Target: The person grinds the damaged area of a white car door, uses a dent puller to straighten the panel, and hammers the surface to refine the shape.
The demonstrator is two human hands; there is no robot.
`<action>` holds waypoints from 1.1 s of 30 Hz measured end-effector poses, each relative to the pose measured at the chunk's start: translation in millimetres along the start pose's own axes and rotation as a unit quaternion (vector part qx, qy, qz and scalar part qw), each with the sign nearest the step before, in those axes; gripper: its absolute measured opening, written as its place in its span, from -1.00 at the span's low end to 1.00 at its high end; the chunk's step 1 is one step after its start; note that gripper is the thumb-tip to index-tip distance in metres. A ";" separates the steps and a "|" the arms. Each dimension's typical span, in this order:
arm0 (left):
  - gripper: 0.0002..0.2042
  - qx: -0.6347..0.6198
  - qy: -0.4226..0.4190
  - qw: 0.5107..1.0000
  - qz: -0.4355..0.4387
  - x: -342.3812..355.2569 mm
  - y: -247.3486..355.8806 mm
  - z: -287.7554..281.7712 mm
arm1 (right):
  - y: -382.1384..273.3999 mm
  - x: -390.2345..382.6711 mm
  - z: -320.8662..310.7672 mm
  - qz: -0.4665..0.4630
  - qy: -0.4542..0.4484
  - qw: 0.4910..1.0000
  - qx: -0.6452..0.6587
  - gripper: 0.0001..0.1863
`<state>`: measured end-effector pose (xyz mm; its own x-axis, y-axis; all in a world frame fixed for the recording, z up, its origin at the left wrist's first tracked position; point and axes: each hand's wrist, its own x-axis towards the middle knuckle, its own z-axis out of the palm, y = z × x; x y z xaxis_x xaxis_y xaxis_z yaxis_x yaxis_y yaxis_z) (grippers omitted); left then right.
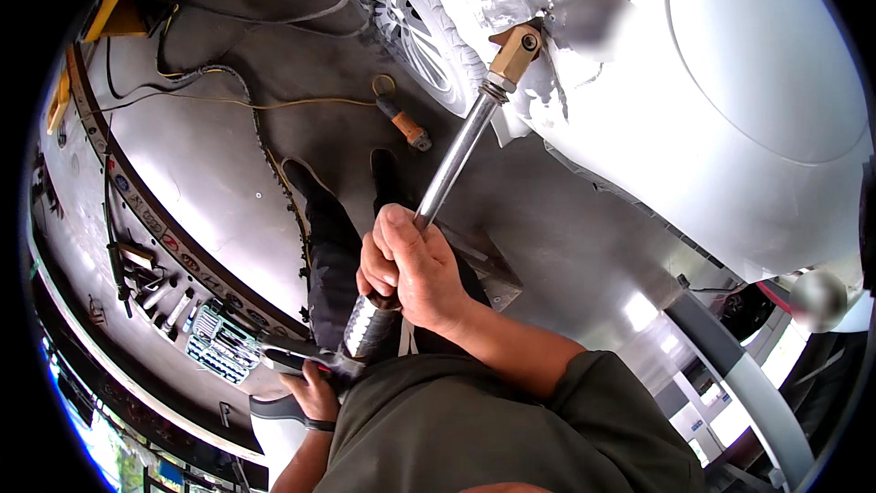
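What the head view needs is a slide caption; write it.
Right hand gripping a rod, its clamp at a damaged white car.

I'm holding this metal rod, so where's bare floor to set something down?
Bare floor shows between the bench's curved edge and the dark cable; also, in this view, between the white car and right forearm. Crowded: the bench around the socket set, and left of the metal rod, where an orange tool lies.

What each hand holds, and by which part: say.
Right hand: long silver metal rod with brass-coloured clamp, gripped next to the silver knurled cylinder. Left hand: blurred there, cannot tell.
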<state>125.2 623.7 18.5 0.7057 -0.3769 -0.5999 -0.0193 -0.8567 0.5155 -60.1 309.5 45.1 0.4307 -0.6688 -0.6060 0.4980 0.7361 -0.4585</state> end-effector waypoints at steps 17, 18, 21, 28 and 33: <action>-0.59 0.003 -0.020 1.000 -0.015 -4.0 6.7 9.2 | -3.6 0.3 -3.4 0.005 0.000 0.999 -0.045 -0.53; -0.59 0.007 -0.016 0.999 -0.035 -3.4 9.3 10.2 | -3.7 0.3 -3.8 0.010 -0.012 0.999 -0.041 -0.53; -0.61 0.009 -0.016 0.999 -0.048 -5.9 17.9 11.0 | -3.8 0.5 -4.2 0.008 -0.013 1.000 -0.021 -0.53; -0.61 -0.018 -0.032 0.996 -0.078 -5.9 24.6 10.6 | -5.4 2.2 -3.4 0.012 -0.015 1.000 -0.011 -0.53; -0.55 -0.010 -0.023 0.997 -0.079 -2.5 14.3 6.7 | -5.1 1.3 -2.2 0.015 -0.009 1.000 -0.004 -0.53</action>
<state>118.4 610.0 23.3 0.6660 -0.2544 -0.7012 0.1042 -0.8991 0.4251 -63.7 305.1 45.2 0.4578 -0.6486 -0.6081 0.4786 0.7562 -0.4462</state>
